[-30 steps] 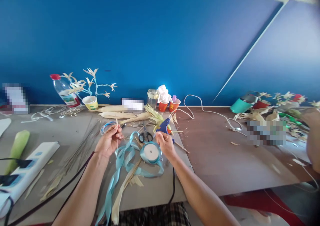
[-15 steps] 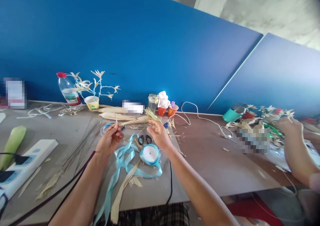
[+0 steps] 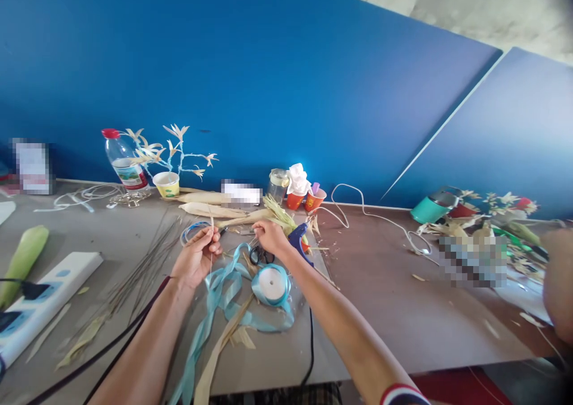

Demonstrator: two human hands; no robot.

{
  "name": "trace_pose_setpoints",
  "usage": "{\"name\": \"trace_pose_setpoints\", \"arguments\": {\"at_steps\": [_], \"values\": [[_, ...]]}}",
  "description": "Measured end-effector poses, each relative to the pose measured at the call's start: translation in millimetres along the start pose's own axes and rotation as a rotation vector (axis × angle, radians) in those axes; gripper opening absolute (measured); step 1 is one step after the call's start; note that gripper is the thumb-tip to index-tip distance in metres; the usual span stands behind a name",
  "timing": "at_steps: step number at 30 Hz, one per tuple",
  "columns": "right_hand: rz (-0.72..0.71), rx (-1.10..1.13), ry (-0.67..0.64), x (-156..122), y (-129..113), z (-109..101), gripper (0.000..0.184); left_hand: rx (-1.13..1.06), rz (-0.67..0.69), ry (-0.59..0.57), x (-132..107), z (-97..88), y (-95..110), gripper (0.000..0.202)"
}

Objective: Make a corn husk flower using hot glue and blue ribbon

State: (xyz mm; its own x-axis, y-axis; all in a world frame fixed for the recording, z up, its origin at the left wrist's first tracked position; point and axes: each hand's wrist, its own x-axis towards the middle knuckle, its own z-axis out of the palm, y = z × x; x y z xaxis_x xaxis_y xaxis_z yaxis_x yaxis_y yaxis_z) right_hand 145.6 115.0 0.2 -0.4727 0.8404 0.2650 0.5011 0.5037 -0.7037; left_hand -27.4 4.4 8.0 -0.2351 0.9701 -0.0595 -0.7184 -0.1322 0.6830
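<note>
A thin pale husk strip (image 3: 211,217) stands nearly upright, just left of black-handled scissors (image 3: 262,254) lying flat.

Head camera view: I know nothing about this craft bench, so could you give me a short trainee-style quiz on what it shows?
1. True or false: the spool of light blue satin ribbon lies nearer the person than the black-handled scissors.
2. What does the left hand pinch? A) a thin pale straw-like strip B) a paintbrush C) a metal spoon
3. Fill the gap: the clear plastic bottle has a ___ cap.
Key: 1 true; 2 A; 3 red.
</note>
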Motion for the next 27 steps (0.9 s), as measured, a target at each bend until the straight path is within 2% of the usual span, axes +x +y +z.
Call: {"name": "trace_pose_setpoints", "arguments": {"at_steps": [7, 11, 12, 15, 17, 23, 27], "values": [[-0.025, -0.042, -0.066, 0, -9, 5, 0.029, 0.013, -0.012, 0.005, 1, -2.7, -1, 0.01], [0.001, -0.183, -0.116, -3, -18, 4, 0.011, 0.029, -0.007, 0.0, 2, -5.2, -1, 0.012], [0.004, -0.204, -0.132, -3, -19, 5, 0.014, 0.031, -0.008, 0.003, 2, -5.7, -1, 0.012], [-0.042, -0.186, -0.136, -1, -21, 10, 0.039, 0.033, -0.008, 0.011, 3, -6.3, -1, 0.013], [-0.057, -0.188, -0.11, 1, -19, 13, 0.044, 0.036, -0.013, 0.013, 3, -5.7, -2, 0.013], [0.01, -0.48, -0.088, 14, -9, 13, 0.031, 0.044, -0.032, 0.02, 2, -2.9, -5, 0.012], [-0.007, -0.554, -0.116, 25, -6, 15, 0.027, 0.074, -0.045, 0.063, 3, -5.8, -7, 0.012]]}}
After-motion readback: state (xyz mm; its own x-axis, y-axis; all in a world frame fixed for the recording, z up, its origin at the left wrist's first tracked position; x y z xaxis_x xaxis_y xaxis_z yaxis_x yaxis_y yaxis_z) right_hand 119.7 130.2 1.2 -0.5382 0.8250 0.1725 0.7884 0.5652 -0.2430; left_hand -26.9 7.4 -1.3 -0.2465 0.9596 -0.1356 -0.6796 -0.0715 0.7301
